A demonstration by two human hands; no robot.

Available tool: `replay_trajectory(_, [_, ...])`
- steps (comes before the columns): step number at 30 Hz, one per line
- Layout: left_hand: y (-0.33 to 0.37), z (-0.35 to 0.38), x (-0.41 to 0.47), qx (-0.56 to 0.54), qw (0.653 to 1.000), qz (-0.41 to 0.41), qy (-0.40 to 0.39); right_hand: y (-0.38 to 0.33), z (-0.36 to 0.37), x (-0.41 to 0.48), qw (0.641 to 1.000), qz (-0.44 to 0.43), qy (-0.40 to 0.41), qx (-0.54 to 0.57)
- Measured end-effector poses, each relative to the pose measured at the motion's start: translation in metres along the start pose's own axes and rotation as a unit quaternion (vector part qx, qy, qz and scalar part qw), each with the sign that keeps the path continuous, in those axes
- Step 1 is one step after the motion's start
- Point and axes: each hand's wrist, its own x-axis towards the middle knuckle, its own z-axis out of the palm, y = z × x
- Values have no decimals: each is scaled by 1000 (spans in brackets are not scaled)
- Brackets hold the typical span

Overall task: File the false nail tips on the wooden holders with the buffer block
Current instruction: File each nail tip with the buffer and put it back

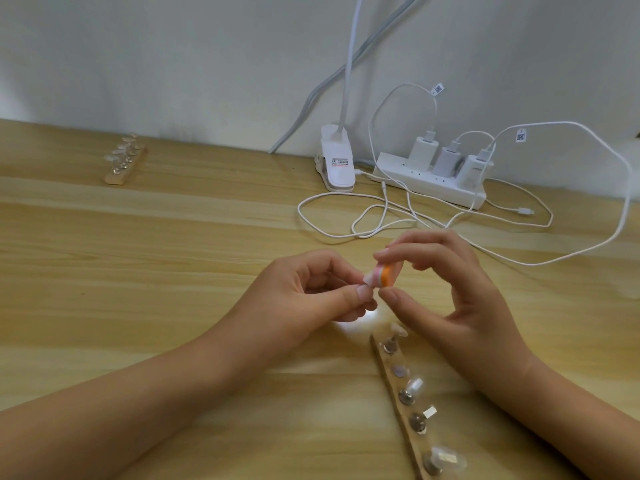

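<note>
Two hands, both at work over the middle of a pale wooden table [145, 258].

- Left hand [311, 294]: thumb and fingers curled and pinched on a single false nail tip [369, 279], small and pale, held in the air.
- Right hand [462, 303]: fingers on top and thumb below, closed round the buffer block [491, 276] (orange band, white faces). The block's left end touches the nail tip.
- Near wooden holder [414, 443]: a narrow strip lying on the table just beneath the right hand, running from under the thumb towards the near edge of the view. It has a row of metal pegs, and several carry clear nail tips [415, 386].
- Far wooden holder [117, 176]: a shorter block at far left, well apart from the hands, with its own row of clear tips. Details are too small to tell.
- Clip lamp base [337, 164]: white, at the far edge of the table, with its neck rising out of view against the wall [173, 57].
- Power strip [429, 183]: white, just right of the lamp base, with three white chargers [424, 148] plugged in.
- Charging cables [346, 216]: white, looping loose across the table between the strip and the hands.
</note>
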Motion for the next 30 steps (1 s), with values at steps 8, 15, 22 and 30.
replay_trajectory(8, [-3,-1,0,76,997,9,22,2,-1,-1,998,24,16,58])
replay_trajectory(15, [-3,-2,1,92,995,17,26,3,1,1,999,16,13,45])
replay_trajectory(22, [-3,-2,1,85,996,16,23,4,-1,3,998,44,21,38])
replay_trajectory(30, [-1,0,0,101,995,20,16,2,-4,6,998,42,25,35])
